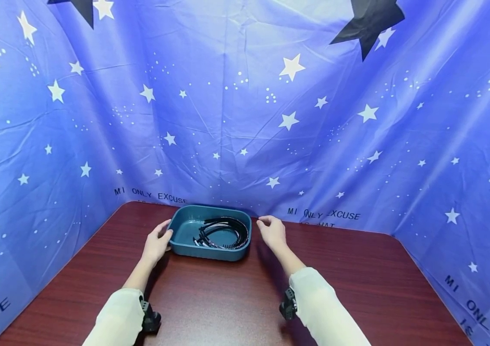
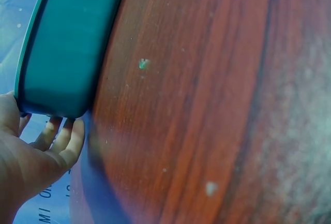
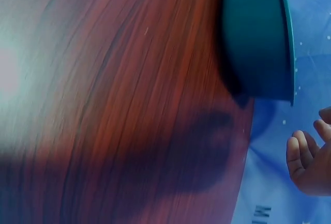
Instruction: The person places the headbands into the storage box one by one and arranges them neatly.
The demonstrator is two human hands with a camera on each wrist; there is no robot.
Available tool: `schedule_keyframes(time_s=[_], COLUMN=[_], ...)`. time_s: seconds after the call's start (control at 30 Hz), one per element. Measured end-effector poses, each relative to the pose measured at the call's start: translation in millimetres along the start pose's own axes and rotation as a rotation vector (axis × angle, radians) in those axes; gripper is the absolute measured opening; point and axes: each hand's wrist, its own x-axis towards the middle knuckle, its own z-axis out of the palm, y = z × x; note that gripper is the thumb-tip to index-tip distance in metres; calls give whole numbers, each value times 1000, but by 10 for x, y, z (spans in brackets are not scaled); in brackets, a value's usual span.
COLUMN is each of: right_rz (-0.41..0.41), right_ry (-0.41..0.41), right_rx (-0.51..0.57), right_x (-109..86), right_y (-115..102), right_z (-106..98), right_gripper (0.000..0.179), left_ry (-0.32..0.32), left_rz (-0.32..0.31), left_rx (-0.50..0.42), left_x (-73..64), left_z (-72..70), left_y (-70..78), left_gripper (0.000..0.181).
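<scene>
A teal rectangular tub (image 1: 208,253) stands near the back edge of the table. Several black headbands (image 1: 241,233) lie nested in its right half, some with comb-like teeth. My left hand (image 1: 155,245) grips the tub's left end, thumb by the rim and fingers against the end wall. In the left wrist view, the fingertips of the left hand (image 2: 39,159) meet the tub's lower end. Apart from the tub, just off its right end, my right hand (image 1: 273,234) holds nothing. Its fingers are loosely bent in the right wrist view, where the hand (image 3: 313,164) is partly cut off.
The dark red wooden table (image 1: 210,298) carries the tub. A blue curtain (image 1: 227,105) with stars and lettering hangs behind it and along both sides. Black wrist cameras (image 1: 150,318) sit at the pale sleeves (image 1: 117,315).
</scene>
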Motion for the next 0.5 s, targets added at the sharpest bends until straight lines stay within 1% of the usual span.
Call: schedule_keyframes(time_s=[0.23,0.33,0.43,0.5], right_rz=[-20,-36,-33,-23], right_ry=[19,35,51,63], right_rx=[-46,-78,-113,-138], right_x=[-20,-33,-45,-50], right_y=[147,213,257,266], right_z=[-271,-393,-522,-608], right_gripper=[27,28,29,31], left_ry=[33,57,83,95], left_rz=[25,39,60,91], left_rx=[66,113,173,224], left_x=[31,38,43,52], left_z=[-23,-50,-91,-110], left_y=[-3,8,64,135], left_gripper=[47,49,52,54])
